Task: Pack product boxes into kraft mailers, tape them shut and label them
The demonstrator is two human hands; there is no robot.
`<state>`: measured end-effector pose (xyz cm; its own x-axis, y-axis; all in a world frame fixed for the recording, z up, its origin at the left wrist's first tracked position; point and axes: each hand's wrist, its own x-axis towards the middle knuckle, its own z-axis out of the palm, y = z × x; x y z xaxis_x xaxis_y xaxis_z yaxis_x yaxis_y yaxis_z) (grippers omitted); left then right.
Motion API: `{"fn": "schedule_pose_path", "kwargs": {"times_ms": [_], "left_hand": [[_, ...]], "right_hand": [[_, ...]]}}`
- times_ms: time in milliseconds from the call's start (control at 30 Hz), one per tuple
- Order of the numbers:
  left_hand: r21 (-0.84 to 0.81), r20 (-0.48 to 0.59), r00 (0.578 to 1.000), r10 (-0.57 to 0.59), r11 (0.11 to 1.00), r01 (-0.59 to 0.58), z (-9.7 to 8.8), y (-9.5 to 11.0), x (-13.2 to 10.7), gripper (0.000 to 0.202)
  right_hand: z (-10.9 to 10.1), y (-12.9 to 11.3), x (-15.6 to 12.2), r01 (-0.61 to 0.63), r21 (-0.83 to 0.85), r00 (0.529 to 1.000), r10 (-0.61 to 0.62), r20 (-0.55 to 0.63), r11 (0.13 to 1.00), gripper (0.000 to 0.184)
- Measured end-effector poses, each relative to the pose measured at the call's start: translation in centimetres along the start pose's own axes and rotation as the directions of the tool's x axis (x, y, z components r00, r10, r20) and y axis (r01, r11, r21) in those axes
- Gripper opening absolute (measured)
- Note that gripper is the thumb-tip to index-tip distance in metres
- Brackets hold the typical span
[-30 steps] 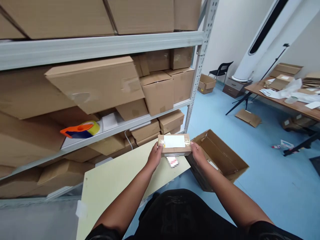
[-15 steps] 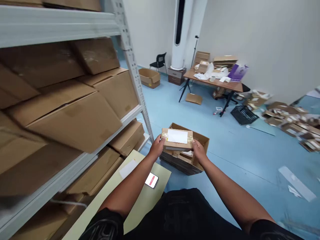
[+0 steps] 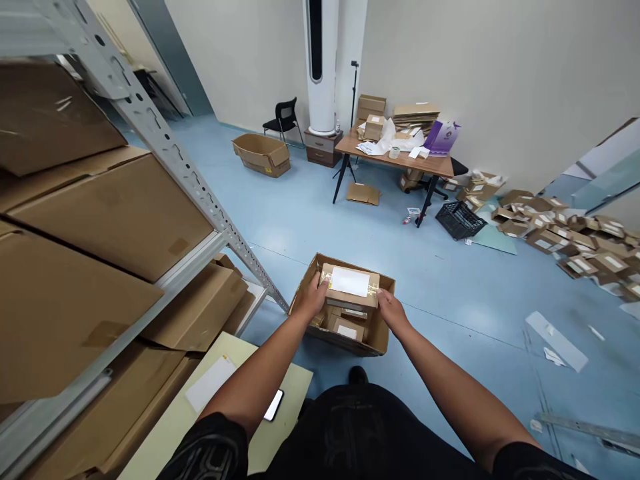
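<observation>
Between my two hands I hold a small brown cardboard box with a white label on its upper face and shiny tape at both ends. My left hand grips its left end, and my right hand grips the right end. Below it is a large open cardboard carton on the floor, with several smaller labelled boxes inside. How far the held box is above those boxes, I cannot tell. A phone and a white sheet lie on the pale yellow tabletop by my left arm.
A metal shelf rack stacked with large cartons stands close on my left. Farther off are a cluttered wooden table, a black crate and a pile of small boxes. A white strip lies on the blue floor.
My view has swung to the right, and the rack now takes up less of it. The small box, still in both hands, sits more squarely over the open carton.
</observation>
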<state>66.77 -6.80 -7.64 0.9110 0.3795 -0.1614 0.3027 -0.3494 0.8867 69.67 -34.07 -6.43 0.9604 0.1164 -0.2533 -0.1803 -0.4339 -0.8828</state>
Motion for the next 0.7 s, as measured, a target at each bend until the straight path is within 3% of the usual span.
{"fn": "schedule_pose_path", "kwargs": {"times_ms": [133,333,500,700], "left_hand": [[-0.004,0.005,0.997,-0.071,0.997,0.071,0.5,-0.2,0.7,0.063],[-0.039,-0.058,0.992,-0.116,0.993,0.114,0.5,-0.8,-1.0,0.052],[-0.029,-0.147,0.975,-0.169,0.986,0.167,0.5,-1.3,-4.7,0.047],[-0.076,-0.28,0.922,-0.268,0.963,0.257,-0.5,-1.2,-11.3,0.046]], "right_hand": [[-1.2,2.3,2.5,-0.147,-0.115,0.989,0.142,-0.051,0.982,0.067],[-2.8,4.3,4.0,-0.147,-0.198,0.983,0.165,0.08,0.969,0.055],[-1.9,4.0,5.1,-0.055,-0.238,0.963,0.114,0.242,0.97,0.049],[1.8,3.1,6.3,0.122,-0.225,0.898,-0.011,0.441,0.967,0.049]]}}
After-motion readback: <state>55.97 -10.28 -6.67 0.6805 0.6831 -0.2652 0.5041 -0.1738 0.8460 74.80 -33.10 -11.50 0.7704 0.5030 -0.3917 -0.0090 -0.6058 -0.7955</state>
